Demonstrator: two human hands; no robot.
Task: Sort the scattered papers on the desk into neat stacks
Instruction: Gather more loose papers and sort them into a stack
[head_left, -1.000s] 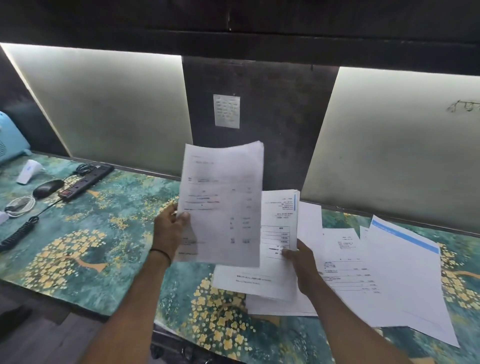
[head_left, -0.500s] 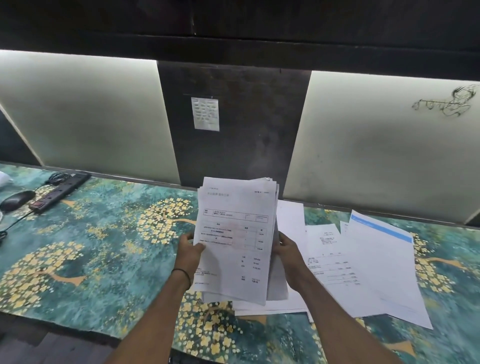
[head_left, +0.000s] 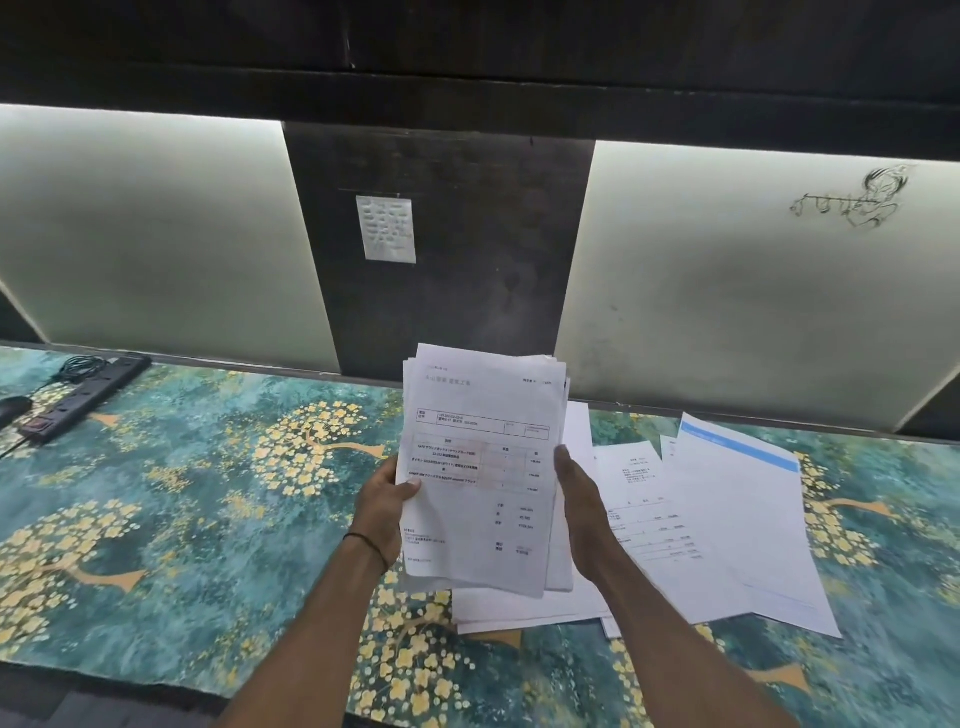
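My left hand (head_left: 382, 506) pinches the left edge of the paper bundle (head_left: 483, 467), held upright, long axis vertical, above the desk (head_left: 182, 493). My right hand (head_left: 579, 514) holds its right edge, fingers probably curled behind. Loose sheets (head_left: 737, 519) lie right, nearest this hand.

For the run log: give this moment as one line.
paper stack: held up over desk | left hand: holds left edge | right hand: holds right edge | loose sheets: lying on desk, right of stack
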